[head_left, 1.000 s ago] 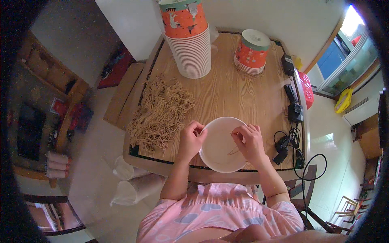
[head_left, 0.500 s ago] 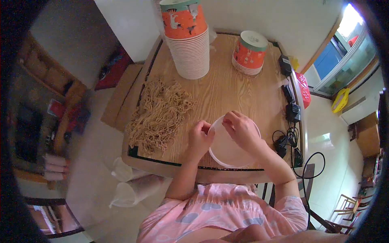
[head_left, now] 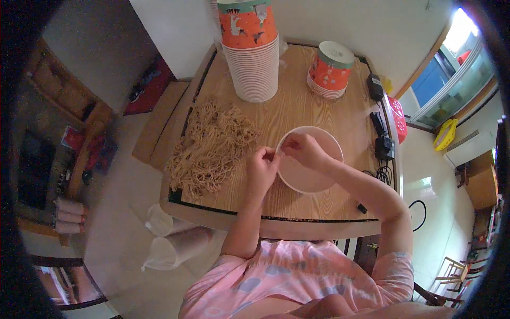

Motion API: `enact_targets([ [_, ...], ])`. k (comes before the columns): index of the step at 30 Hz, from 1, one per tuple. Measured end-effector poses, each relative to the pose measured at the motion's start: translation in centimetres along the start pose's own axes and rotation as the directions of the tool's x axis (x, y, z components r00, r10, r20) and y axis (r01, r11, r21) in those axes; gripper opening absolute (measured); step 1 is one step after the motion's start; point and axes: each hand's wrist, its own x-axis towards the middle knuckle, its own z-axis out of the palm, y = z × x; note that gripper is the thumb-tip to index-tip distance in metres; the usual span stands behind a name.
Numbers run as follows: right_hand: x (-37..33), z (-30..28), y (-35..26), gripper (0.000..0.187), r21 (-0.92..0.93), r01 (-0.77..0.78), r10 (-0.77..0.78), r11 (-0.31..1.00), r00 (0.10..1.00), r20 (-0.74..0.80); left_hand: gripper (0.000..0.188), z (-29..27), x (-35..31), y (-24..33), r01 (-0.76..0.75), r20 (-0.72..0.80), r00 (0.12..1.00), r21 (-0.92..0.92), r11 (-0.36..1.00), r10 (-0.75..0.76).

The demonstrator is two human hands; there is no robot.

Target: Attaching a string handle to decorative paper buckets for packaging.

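A white paper bucket (head_left: 313, 183) is at the near middle of the wooden table, its round opening facing me. At its left rim my left hand (head_left: 262, 169) is closed, thumb and fingers pinching the edge. My right hand (head_left: 305, 151) reaches over the opening from the right, its fingertips pinched together just inside the same left rim. Whatever lies between those fingertips is too small to make out. Left of my left hand lies a loose heap of tan twine cords (head_left: 212, 146).
A tall stack of orange and white paper buckets (head_left: 254, 69) stands upside down at the back. A shorter stack (head_left: 330, 72) is at the back right. Black power adapters (head_left: 383, 146) with cables line the right edge. Bagged rolls (head_left: 180, 247) lie on the floor at left.
The bucket has moved away from me and its opening shows more fully. My right hand has shifted left and now pinches close to my left hand at the rim.
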Motion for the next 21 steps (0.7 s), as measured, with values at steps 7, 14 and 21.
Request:
enact_targets([
  [7, -0.4, -0.1, -1.4, 0.014, 0.554, -0.336, 0.303, 0.762, 0.941, 0.154, 0.010, 0.2, 0.7, -0.8, -0.139, -0.011, 0.990, 0.071, 0.988, 0.140],
  [14, -0.7, 0.0, -1.5, 0.014, 0.481, -0.466, 0.380, 0.742, 0.885, 0.271, 0.010, 0.5, 0.2, 0.3, -0.084, -0.022, 0.996, 0.055, 0.995, 0.086],
  [21, -0.7, 0.8, -0.1, 0.015, 0.506, -0.339, 0.282, 0.793, 0.941, 0.188, 0.009, 0.5, -0.3, 0.2, -0.202, -0.065, 0.976, 0.093, 0.975, 0.208],
])
